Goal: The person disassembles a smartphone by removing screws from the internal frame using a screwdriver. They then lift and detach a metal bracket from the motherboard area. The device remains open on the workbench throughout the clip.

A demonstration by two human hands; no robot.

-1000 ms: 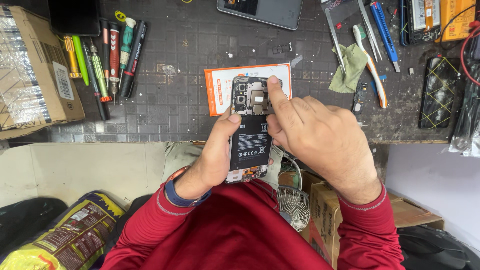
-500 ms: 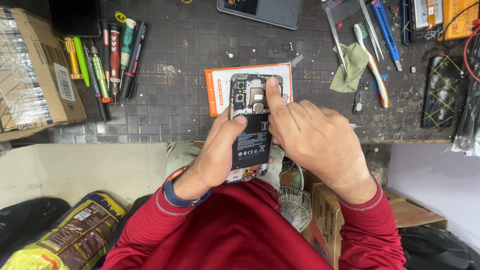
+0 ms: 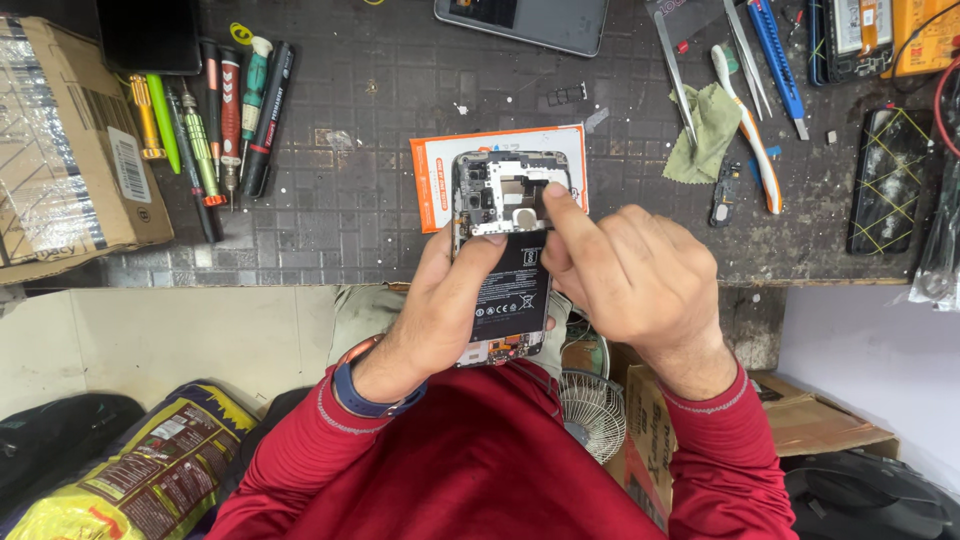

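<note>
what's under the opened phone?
An orange-and-white card lies on the dark mat beneath the opened phone, held by the left hand. The card's middle is covered; the right hand hides its lower right.

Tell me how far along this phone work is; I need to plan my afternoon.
Done: the opened phone has its back cover off, with battery and board shield exposed. In hand: the left hand cradles it while the right hand presses a fingertip on the board near the top. Left: the back is not closed, and the tweezers and screwdrivers lie out on the bench.
</note>
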